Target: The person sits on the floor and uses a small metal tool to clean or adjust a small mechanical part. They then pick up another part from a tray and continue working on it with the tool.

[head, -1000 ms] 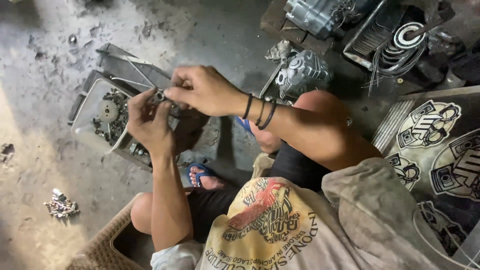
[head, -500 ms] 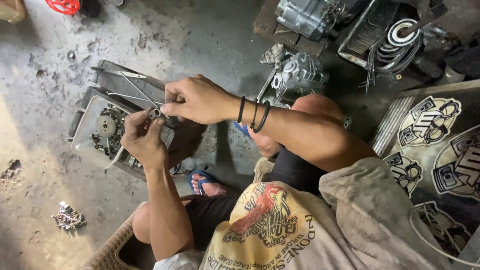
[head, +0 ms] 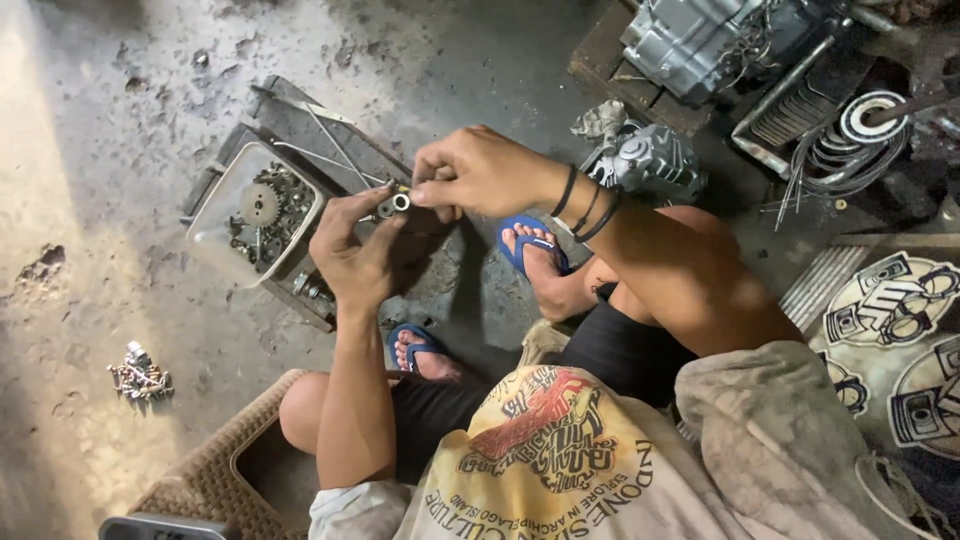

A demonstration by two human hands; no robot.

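My left hand point(head: 352, 255) is raised palm-up over the concrete floor and holds a small grey metal part with a ring end point(head: 393, 205) at its fingertips. My right hand point(head: 478, 172), with dark bands on its wrist, comes in from the right and pinches the same part between thumb and fingers. Both hands meet just above a clear plastic tub point(head: 212, 205) filled with gears and small metal pieces. What the fingers do to the part is too small to tell.
A grey engine casing point(head: 648, 160) lies right of my hands, with a larger engine block point(head: 700, 40) and a cable coil point(head: 850, 135) behind. Metal trays and rods point(head: 300, 125) sit under the tub. Small loose parts point(head: 140, 375) lie at left, a woven stool point(head: 210, 475) below.
Both hands have stayed together on the small part. The view has shifted, so the hands and tub sit further right and lower, and my foot in a blue sandal shows beside them.
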